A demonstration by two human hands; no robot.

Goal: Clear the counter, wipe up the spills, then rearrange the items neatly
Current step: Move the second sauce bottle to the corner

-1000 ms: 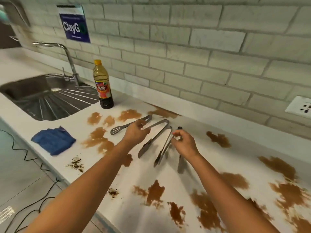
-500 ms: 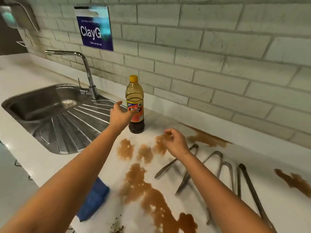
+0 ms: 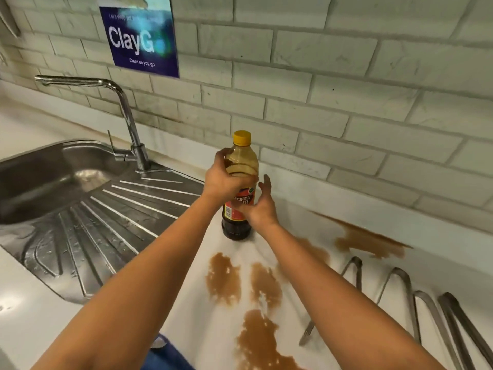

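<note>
Plastic bottle [image 3: 239, 188]: upright on the counter [image 3: 306, 217], twelve o'clock of the spills [image 3: 224, 279].
Left hand [image 3: 225, 180]: fingers wrapped round its shoulder.
Right hand [image 3: 260, 206]: cupping the label side, fingertips lifted.
Tongs [image 3: 405, 297]: four o'clock.
Sink [image 3: 53, 177]: nine o'clock.

Kitchen, steel sink [image 3: 80, 198] with drainboard, tap [image 3: 125, 113], tiled wall [image 3: 346, 76], white counter [image 3: 400, 244], "Clean as you go" sign [image 3: 138, 36]

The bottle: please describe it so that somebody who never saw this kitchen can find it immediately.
Start at the steel sink and follow its ribbed drainboard right to the white counter by the tiled wall. There the bottle stands upright, the left hand gripping it. It alone has a yellow cap, a red label and dark liquid at the bottom.
</note>
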